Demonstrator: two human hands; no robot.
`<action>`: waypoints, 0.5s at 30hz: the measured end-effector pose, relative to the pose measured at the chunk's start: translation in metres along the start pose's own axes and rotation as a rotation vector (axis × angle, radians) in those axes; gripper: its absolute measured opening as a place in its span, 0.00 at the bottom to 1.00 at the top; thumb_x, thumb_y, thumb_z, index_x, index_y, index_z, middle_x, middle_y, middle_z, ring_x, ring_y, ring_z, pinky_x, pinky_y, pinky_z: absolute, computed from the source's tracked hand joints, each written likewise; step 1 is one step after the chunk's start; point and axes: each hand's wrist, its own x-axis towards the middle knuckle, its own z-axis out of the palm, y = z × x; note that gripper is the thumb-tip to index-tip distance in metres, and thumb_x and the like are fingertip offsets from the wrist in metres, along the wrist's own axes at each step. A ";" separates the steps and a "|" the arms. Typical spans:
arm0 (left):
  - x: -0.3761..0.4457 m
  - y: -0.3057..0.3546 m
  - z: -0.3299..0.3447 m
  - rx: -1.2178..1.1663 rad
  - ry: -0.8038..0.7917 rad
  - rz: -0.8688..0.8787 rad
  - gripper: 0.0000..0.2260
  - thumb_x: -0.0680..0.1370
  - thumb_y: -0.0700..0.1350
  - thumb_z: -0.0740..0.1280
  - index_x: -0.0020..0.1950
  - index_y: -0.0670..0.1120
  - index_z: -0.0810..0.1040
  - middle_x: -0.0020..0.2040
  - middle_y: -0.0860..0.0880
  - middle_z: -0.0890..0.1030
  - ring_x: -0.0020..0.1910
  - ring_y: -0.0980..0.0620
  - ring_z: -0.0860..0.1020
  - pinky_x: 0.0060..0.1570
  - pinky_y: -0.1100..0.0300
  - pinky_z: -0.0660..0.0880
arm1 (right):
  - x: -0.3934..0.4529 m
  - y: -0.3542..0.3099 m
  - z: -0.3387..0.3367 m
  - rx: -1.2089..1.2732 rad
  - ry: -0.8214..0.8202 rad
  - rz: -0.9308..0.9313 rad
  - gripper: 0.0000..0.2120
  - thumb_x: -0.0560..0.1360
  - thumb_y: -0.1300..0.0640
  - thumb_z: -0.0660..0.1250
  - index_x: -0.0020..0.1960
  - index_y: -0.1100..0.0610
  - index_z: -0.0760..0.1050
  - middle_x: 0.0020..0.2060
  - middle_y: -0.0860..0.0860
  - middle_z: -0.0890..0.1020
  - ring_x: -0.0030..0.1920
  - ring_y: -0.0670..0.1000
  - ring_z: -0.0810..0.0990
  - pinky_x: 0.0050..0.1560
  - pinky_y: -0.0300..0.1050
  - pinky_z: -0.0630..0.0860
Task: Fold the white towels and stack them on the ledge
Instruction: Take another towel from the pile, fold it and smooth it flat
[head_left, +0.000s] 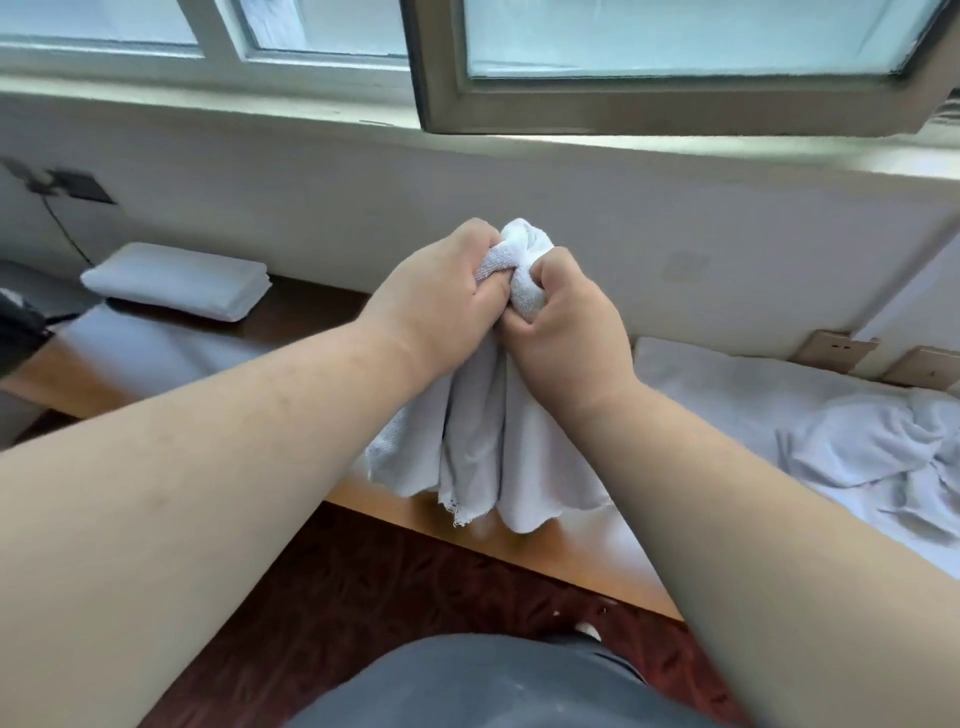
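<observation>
A white towel (488, 457) hangs bunched in the middle of the view, its lower edge draping over the wooden ledge (561, 551). My left hand (441, 296) and my right hand (566, 322) both grip its top, knuckles nearly touching, with a tuft of cloth sticking up between them. A folded white towel (176, 280) lies flat on the ledge at the far left. Crumpled white towels (872, 447) lie spread on the ledge at the right.
A white wall and a window sill (675, 145) rise behind the ledge, with an open window frame (519, 109) jutting inward above. A dark socket with a cable (78, 184) is at the left. Dark red carpet (363, 597) lies below.
</observation>
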 end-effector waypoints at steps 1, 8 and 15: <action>-0.001 -0.010 -0.009 0.012 0.012 -0.009 0.06 0.78 0.53 0.61 0.51 0.52 0.71 0.41 0.53 0.78 0.42 0.51 0.76 0.44 0.50 0.74 | 0.002 -0.010 0.012 0.012 0.003 -0.004 0.15 0.70 0.42 0.65 0.40 0.45 0.59 0.29 0.45 0.73 0.30 0.43 0.72 0.28 0.42 0.63; 0.012 -0.085 -0.062 0.103 0.104 -0.069 0.06 0.78 0.53 0.61 0.52 0.53 0.71 0.42 0.54 0.77 0.43 0.50 0.75 0.42 0.53 0.72 | 0.030 -0.061 0.100 0.133 -0.018 -0.026 0.13 0.69 0.42 0.63 0.42 0.44 0.59 0.29 0.45 0.73 0.29 0.44 0.73 0.27 0.44 0.67; 0.040 -0.155 -0.102 0.210 0.129 -0.167 0.06 0.78 0.52 0.60 0.53 0.52 0.70 0.42 0.52 0.77 0.43 0.47 0.74 0.43 0.51 0.73 | 0.075 -0.096 0.176 0.189 -0.121 -0.089 0.15 0.72 0.44 0.66 0.41 0.48 0.60 0.29 0.45 0.72 0.29 0.44 0.71 0.27 0.42 0.66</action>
